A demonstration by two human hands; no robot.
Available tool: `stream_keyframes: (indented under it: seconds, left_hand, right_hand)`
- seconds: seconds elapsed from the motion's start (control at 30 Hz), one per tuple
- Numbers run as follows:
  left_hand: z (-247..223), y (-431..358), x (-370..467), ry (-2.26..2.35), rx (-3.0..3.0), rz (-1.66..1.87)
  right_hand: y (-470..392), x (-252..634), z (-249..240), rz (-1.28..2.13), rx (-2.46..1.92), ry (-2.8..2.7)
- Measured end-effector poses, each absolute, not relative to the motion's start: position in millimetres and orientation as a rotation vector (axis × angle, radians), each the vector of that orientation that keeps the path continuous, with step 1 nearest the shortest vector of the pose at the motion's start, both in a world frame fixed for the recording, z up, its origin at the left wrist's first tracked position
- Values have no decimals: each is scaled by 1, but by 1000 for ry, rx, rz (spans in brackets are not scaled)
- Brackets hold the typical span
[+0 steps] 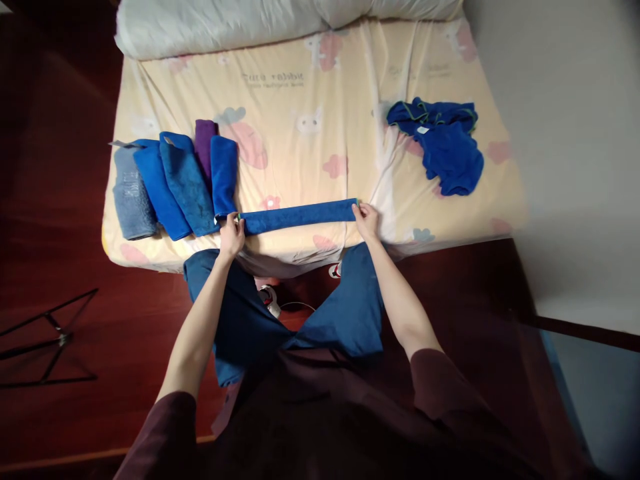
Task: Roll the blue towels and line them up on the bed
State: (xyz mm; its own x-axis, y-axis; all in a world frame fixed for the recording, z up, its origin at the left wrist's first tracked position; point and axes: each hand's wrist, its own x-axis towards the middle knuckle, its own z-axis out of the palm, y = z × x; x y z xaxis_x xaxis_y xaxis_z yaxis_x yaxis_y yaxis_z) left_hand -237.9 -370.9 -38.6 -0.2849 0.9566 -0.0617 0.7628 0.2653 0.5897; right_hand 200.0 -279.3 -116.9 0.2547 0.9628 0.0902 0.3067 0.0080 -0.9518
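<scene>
Both our hands are holding a long blue towel strip on the bed.
We are pinching its ends, left hand and right hand well apart, the strip lying between them near folded towels.

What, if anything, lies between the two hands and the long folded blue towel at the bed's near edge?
Nothing visible. The left hand grips one end of the folded blue towel and the right hand the other; the folded stack lies just beyond the left end.
</scene>
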Motion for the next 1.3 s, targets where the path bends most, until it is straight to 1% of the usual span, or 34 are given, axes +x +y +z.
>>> stream_keyframes:
  seconds: [0.23,0.4,0.5,0.6,0.67,0.73,0.87,0.93,1.0,1.13,1.3]
  left_hand:
    - [-41,-370,-236,2144,1585,612]
    - [-39,-372,-232,2174,1652,503]
    - [-31,-377,-229,2231,1703,503]
    - [-19,-392,-220,2288,1700,700]
    - [-11,-408,-209,2240,1568,834]
    - [-7,-425,-193,2093,1319,908]
    - [-12,-438,-164,1699,622,1055]
    - [-17,-429,-158,1608,348,1145]
    - [-21,-416,-158,1598,175,1198]
    - [-27,-391,-165,1660,7,1241]
    - [-33,-381,-166,1649,-97,1349]
  right_hand:
    - [-280,202,-117,814,-1527,-1238]
    - [-283,200,-116,794,-1580,-1292]
    - [-288,200,-109,661,-1646,-1396]
    - [-287,202,-93,472,-1640,-1565]
    - [-280,203,-78,432,-1583,-1718]
    - [-267,203,-64,476,-1494,-1892]
    - [-229,199,-49,758,-1329,-2206]
    - [-210,197,-51,913,-1318,-2342]
    - [-195,194,-55,985,-1353,-2471]
    - [-185,187,-60,944,-1453,-2639]
    - [-195,178,-45,858,-1570,-2783]
